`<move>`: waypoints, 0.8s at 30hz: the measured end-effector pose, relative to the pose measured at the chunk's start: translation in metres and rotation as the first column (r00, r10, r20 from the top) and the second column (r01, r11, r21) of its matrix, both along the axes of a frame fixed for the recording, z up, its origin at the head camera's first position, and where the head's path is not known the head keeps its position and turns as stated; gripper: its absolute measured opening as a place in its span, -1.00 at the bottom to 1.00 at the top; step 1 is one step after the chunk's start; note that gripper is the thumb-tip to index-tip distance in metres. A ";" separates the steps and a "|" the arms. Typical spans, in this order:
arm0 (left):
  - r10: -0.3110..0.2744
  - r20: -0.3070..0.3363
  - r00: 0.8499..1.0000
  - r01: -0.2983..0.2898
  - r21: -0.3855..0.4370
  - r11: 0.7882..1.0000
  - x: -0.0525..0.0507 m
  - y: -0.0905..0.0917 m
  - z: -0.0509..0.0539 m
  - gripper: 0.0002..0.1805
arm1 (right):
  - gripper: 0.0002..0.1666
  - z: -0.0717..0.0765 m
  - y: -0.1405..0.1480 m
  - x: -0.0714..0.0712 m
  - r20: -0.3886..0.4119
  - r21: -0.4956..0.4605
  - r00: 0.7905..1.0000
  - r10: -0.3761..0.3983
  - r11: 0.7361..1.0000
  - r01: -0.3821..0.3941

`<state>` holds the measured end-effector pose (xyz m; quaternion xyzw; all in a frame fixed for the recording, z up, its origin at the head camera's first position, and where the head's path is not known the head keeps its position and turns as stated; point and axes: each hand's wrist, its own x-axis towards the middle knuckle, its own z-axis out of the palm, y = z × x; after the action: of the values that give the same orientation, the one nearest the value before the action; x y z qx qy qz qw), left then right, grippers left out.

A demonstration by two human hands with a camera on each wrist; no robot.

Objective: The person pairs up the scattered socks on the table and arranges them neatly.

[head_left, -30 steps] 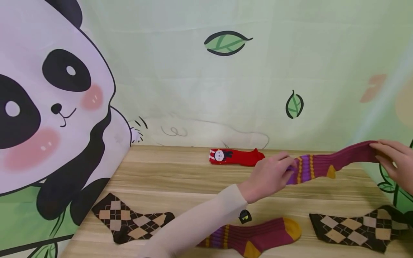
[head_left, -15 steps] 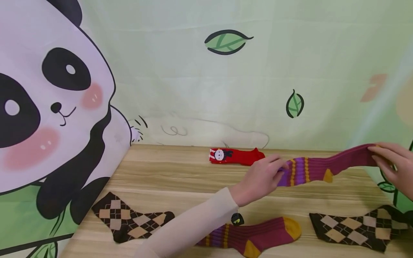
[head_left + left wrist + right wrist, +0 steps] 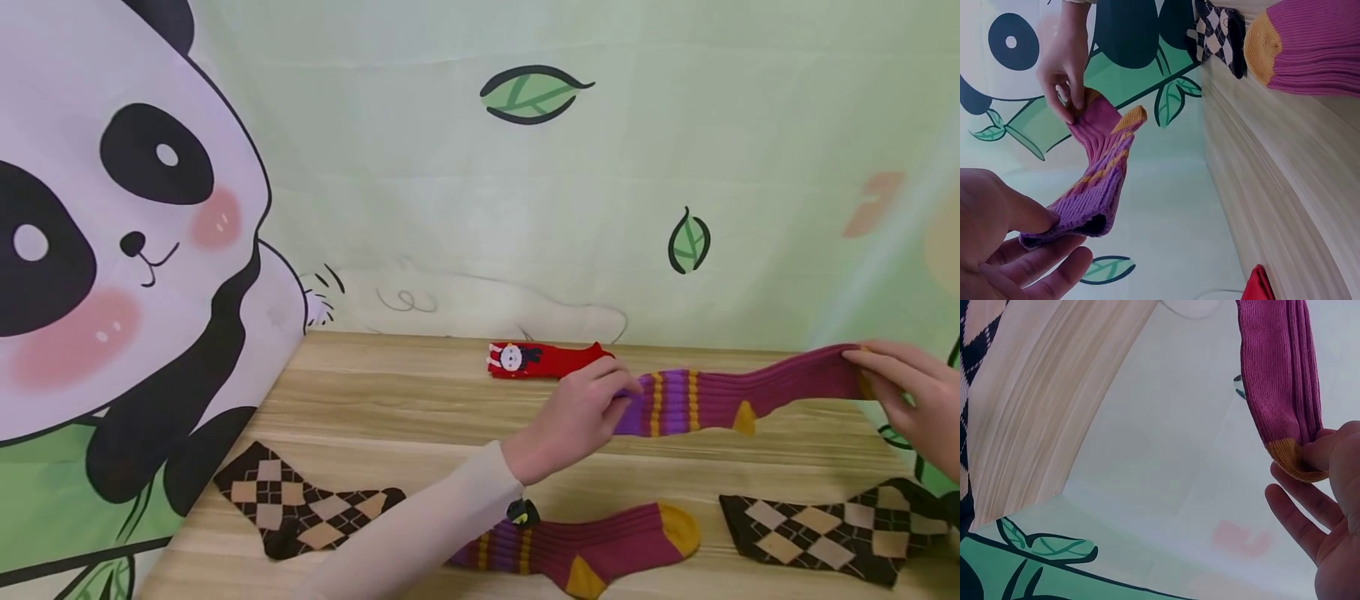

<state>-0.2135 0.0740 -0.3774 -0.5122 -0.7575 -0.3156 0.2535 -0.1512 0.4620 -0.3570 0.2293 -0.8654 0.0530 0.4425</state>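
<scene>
My left fingers (image 3: pixel 1060 274) pinch the purple cuff of a maroon sock (image 3: pixel 716 396); my right fingers (image 3: pixel 1294 519) grasp its mustard toe. The sock spans between them, above the worktop (image 3: pixel 390 400). Lying nearer me: a matching sock (image 3: pixel 618 542), between two argyle socks (image 3: pixel 825 533). Red sock (image 3: pixel 558 362): near the back edge.

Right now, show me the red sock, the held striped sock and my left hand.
Red sock (image 3: pixel 564 362), head view, plain red middle.
Held striped sock (image 3: pixel 722 398), head view, ribbed maroon middle.
Left hand (image 3: pixel 566 427), head view, back of the hand.
</scene>
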 end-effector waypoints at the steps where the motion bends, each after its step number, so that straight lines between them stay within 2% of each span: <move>1: 0.003 0.004 1.000 -0.003 -0.001 1.000 0.000 -0.002 0.000 -0.87 | -0.09 0.000 -0.002 0.001 -0.001 0.004 1.000 0.002 1.000 -0.002; 14: 0.036 0.074 0.997 -0.036 -0.002 0.999 0.007 -0.030 -0.004 -0.87 | -0.08 -0.001 -0.021 0.009 0.021 0.031 1.000 0.016 0.999 -0.016; 20: 0.058 0.078 0.995 -0.060 0.020 0.998 0.009 -0.045 -0.006 -0.87 | -0.07 0.000 -0.028 0.012 0.024 0.082 1.000 -0.019 0.996 0.017; 24: 0.064 0.082 0.995 -0.066 0.030 0.997 0.010 -0.054 -0.008 -0.86 | -0.08 0.001 -0.035 0.015 0.021 0.101 1.000 -0.011 0.995 0.009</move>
<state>-0.2037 0.0201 -0.3852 -0.4698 -0.7781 -0.3401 0.2411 -0.1363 0.4272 -0.3562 0.2465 -0.8727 0.0094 0.4214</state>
